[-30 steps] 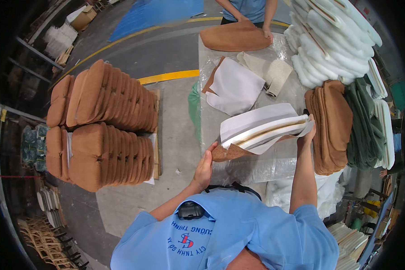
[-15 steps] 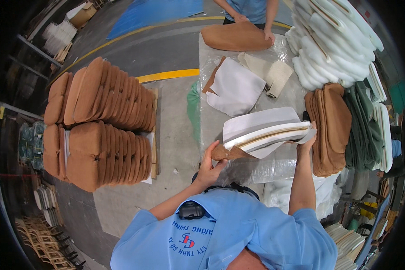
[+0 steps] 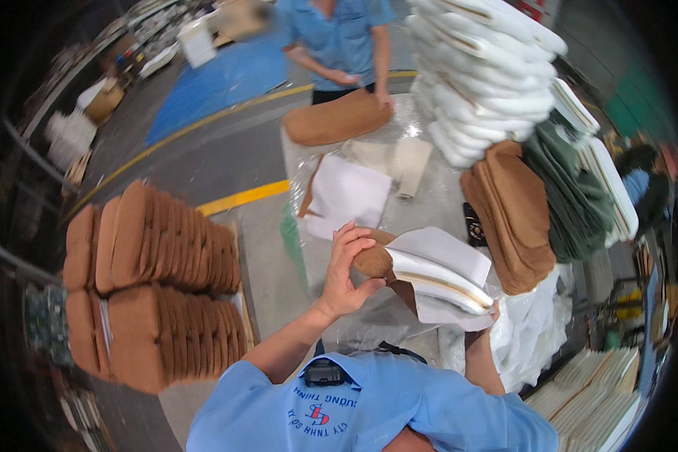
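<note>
In front of me is a white padded cushion (image 3: 437,279) with a tan board edge, held off the table. A brown fabric cover (image 3: 373,261) with pale lining is drawn over its left end. The cover's lining flaps (image 3: 452,252) stand away from the padding on both sides. My left hand (image 3: 345,275) is closed round the covered end, thumb below and fingers above. At the bare right end, my right hand (image 3: 491,320) grips the cushion and lining edge; most of its fingers are hidden behind them.
Across the plastic-covered table (image 3: 331,297), a co-worker's hands (image 3: 365,87) are at a brown cushion (image 3: 339,118). White padded cushions (image 3: 482,75) are piled far right, beside brown covers (image 3: 508,218) and green covers (image 3: 569,188). Finished brown cushions (image 3: 151,286) stand stacked at left.
The cushion has tilted, its right end now lower and nearer me. My left hand has gone further round the covered end. The co-worker's left-side hand has lifted off the brown cushion.
</note>
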Tool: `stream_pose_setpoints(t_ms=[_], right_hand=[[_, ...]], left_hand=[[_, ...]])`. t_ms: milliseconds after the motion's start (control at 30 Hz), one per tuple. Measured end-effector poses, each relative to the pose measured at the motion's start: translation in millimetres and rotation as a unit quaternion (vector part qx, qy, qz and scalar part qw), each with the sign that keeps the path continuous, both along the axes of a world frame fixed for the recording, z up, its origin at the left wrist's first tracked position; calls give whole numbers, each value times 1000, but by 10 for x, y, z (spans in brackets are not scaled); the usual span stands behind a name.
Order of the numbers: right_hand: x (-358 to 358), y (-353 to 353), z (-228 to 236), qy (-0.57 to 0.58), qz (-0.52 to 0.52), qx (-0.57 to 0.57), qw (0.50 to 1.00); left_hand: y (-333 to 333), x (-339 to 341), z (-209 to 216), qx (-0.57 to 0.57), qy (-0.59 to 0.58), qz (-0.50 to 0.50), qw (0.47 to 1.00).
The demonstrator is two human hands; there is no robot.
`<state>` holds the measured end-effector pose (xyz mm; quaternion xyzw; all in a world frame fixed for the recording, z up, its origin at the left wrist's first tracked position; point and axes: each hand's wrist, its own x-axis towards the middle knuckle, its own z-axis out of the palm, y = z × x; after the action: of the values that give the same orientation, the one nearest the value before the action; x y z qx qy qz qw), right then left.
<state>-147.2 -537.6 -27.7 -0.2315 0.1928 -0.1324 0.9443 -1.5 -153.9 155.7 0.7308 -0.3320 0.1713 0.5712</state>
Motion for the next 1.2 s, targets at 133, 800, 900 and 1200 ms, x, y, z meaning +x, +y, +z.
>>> stream_pose_setpoints(t_ms=[133, 800, 900, 1200], right_hand=[[-472, 177, 131, 57, -69, 65, 994], [-1171, 1316, 974, 10, 203, 183, 962], [-845, 1243, 1213, 77, 388, 13, 918], [1389, 268, 1539, 8, 158, -603, 782]], left_hand=[[-405, 205, 266, 13, -26, -70, 997], [-1967, 1958, -528, -202, 438, -112, 869], [-1642, 2187, -892, -106, 384, -161, 903], [-1807, 2107, -1161, -137, 418, -246, 863]])
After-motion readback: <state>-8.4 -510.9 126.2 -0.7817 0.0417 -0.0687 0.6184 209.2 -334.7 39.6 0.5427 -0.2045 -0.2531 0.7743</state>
